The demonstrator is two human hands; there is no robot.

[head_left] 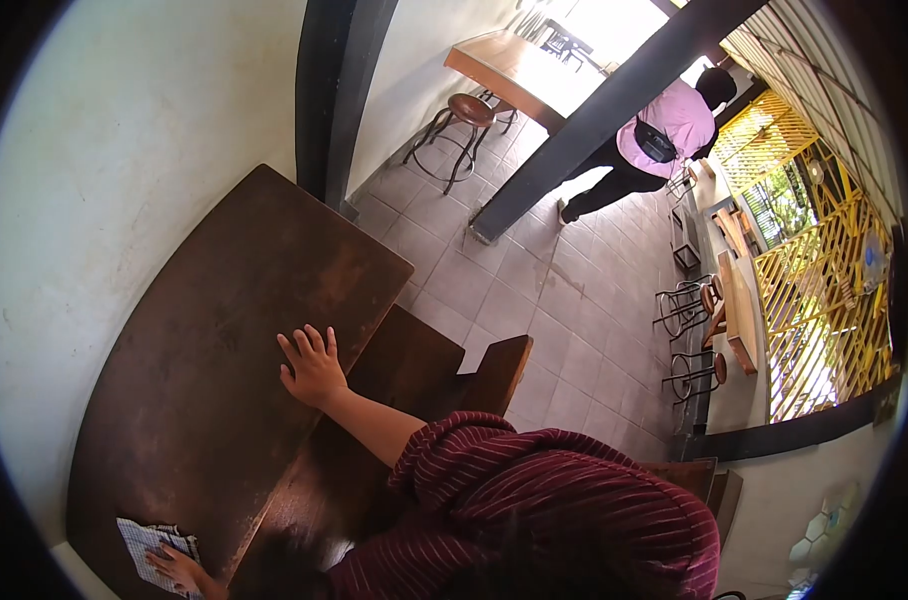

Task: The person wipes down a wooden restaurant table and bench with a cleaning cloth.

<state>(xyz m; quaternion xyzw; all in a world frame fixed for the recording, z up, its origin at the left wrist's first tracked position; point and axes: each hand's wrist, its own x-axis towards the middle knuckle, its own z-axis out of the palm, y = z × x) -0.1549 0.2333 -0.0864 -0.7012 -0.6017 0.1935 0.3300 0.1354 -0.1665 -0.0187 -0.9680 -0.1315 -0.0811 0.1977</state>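
Note:
On the dark brown wooden table (224,300), my right hand (314,368) rests palm down with its fingers spread and nothing in them. My left hand (179,572) is at the lower left, partly cut off by the dark image edge. It holds a checked white-and-dark cloth (139,545) against the tabletop. The cloth looks folded or bunched, and part of it lies under the fingers. A maroon striped sleeve (464,450) covers my right upper arm.
A wooden bench (399,350) runs beside the table. A pale wall (124,150) borders its far side. Dark posts (574,140) cross the view. Another person (664,135) in pink stands farther off on the tiled floor. Stools (699,375) line a counter (739,320).

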